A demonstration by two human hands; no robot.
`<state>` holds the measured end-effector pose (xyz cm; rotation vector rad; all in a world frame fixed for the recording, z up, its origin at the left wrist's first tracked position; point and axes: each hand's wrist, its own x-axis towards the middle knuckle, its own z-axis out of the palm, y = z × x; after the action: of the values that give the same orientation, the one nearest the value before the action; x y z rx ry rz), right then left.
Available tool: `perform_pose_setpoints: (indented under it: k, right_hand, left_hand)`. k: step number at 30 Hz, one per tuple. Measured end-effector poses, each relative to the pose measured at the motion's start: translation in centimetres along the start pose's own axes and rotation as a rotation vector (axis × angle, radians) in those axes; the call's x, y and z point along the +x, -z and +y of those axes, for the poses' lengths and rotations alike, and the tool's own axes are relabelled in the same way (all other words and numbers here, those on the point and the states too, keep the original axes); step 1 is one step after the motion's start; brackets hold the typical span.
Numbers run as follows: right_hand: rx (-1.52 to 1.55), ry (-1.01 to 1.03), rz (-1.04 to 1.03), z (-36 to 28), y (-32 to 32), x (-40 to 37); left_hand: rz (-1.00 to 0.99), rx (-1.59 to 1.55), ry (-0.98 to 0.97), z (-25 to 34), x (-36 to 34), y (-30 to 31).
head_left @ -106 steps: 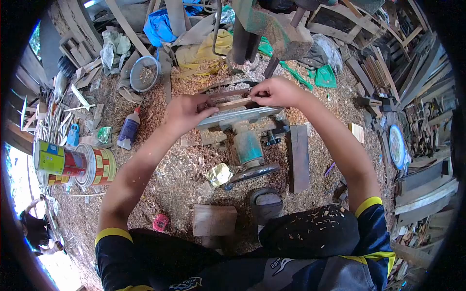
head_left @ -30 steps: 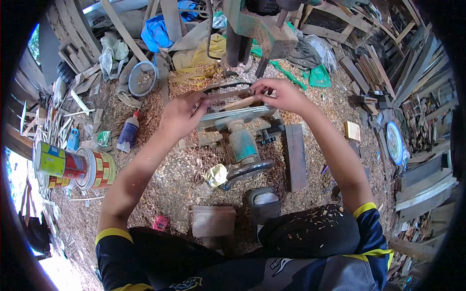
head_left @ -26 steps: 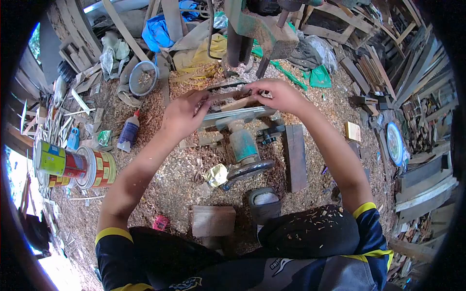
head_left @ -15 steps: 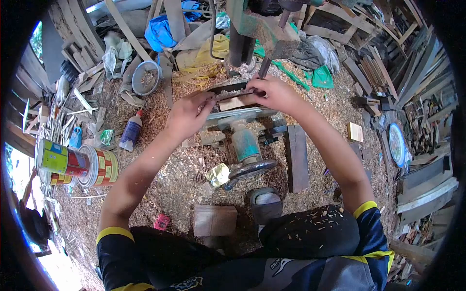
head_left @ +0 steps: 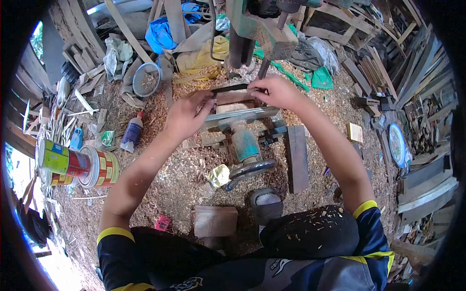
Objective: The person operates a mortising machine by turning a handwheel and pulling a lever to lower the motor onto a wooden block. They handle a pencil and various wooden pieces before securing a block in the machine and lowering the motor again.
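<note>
A short piece of wood (head_left: 234, 97) lies across the bed of a green machine, a brown face showing above a paler strip. My left hand (head_left: 188, 115) is closed on its left end, thumb nearest me. At the other end, the fingers of my right hand (head_left: 277, 94) pinch the wood. Just above my right hand, a dark metal bit (head_left: 264, 68) points down from the machine head (head_left: 279, 46). In front of the wood runs the metal jaw (head_left: 240, 115) of the machine's bed, with a handwheel (head_left: 252, 169) below it.
Shavings cover the floor. A glue bottle (head_left: 131, 132), stacked paint cans (head_left: 99, 166) and a bucket (head_left: 147, 80) stand left. A dark board (head_left: 297, 160) lies right of the handwheel, a wood block (head_left: 216, 220) near my knees. Scrap wood (head_left: 427, 184) is piled right.
The wood has turned in my hands, so its brown face now shows. Loose shavings seen along its top are gone from there. My hands have shifted only slightly.
</note>
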<state>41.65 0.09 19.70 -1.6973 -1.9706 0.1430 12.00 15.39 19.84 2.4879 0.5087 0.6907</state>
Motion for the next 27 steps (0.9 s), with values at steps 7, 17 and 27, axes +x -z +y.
perform_pose_setpoints:
  k: [7, 17, 27]
  right_hand:
    - [-0.041, -0.042, -0.091, -0.9, 1.1, 0.0]
    - [0.054, -0.053, -0.296, -0.7, 0.0, 0.9]
    - [0.117, -0.177, -0.281, -0.8, -1.9, 1.3]
  left_hand:
    - [-0.098, 0.038, -0.024, -0.3, -0.2, -0.5]
    - [-0.163, 0.099, -0.023, -0.4, -0.9, -0.3]
    - [-0.132, 0.016, -0.076, -0.6, -1.0, -0.7]
